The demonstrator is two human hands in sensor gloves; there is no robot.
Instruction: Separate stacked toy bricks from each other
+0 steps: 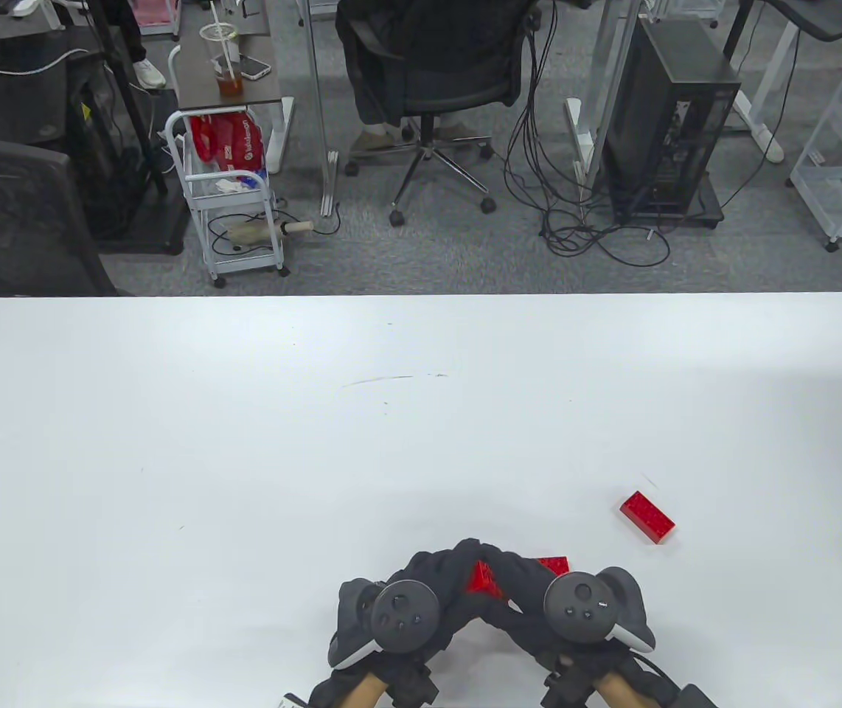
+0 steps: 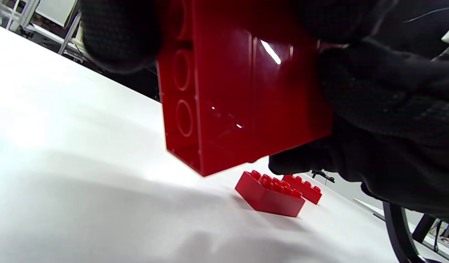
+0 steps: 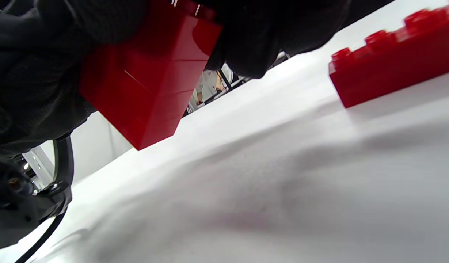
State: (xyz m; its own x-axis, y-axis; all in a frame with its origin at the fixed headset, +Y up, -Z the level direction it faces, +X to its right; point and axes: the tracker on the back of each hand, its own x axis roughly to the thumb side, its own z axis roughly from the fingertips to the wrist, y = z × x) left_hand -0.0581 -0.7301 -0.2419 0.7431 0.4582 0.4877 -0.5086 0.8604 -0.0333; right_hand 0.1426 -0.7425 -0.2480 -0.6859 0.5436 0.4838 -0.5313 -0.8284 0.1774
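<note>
Both gloved hands meet near the table's front edge and grip one stack of red toy bricks [image 1: 481, 577] between them, held above the table. My left hand [image 1: 432, 582] grips it from the left, my right hand [image 1: 520, 582] from the right. In the left wrist view the stack [image 2: 242, 98] shows its hollow underside. In the right wrist view the stack [image 3: 151, 91] shows several layers. A loose red brick [image 1: 555, 566] lies just right of the hands, partly hidden. Another red brick [image 1: 647, 516] lies further right.
The white table [image 1: 318, 413] stretches far ahead and to both sides. In the left wrist view two loose bricks [image 2: 270, 195] lie on the table below the stack. An office chair [image 1: 436, 81], a cart and cables stand beyond the far edge.
</note>
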